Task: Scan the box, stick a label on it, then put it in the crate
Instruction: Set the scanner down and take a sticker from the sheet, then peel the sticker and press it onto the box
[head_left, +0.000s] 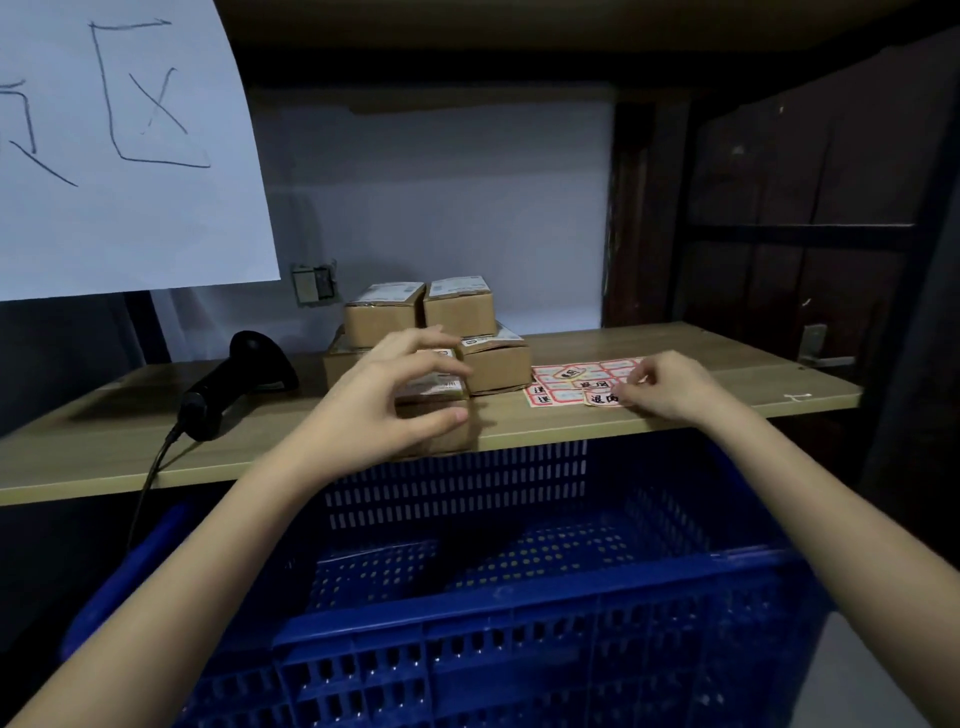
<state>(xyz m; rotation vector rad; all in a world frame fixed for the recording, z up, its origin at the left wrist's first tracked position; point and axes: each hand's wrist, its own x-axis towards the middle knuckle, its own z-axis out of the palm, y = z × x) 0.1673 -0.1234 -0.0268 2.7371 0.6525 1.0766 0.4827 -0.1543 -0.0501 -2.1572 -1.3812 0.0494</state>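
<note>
A small cardboard box (441, 415) stands at the front edge of the wooden shelf (675, 364). My left hand (395, 400) hovers over it with fingers spread, the thumb against its front side. My right hand (670, 384) pinches a red-edged label (602, 399) at the near edge of a sheet of labels (576, 379) lying to the right of the boxes. A black handheld scanner (239, 379) lies on the shelf to the left, its cable hanging over the edge. A blue perforated plastic crate (519, 613) stands below the shelf, directly in front of me.
Several more cardboard boxes (457, 312) are stacked behind the front one. A white paper sign (119, 145) with handwriting hangs at the upper left. A dark wooden door (805, 208) closes off the right side.
</note>
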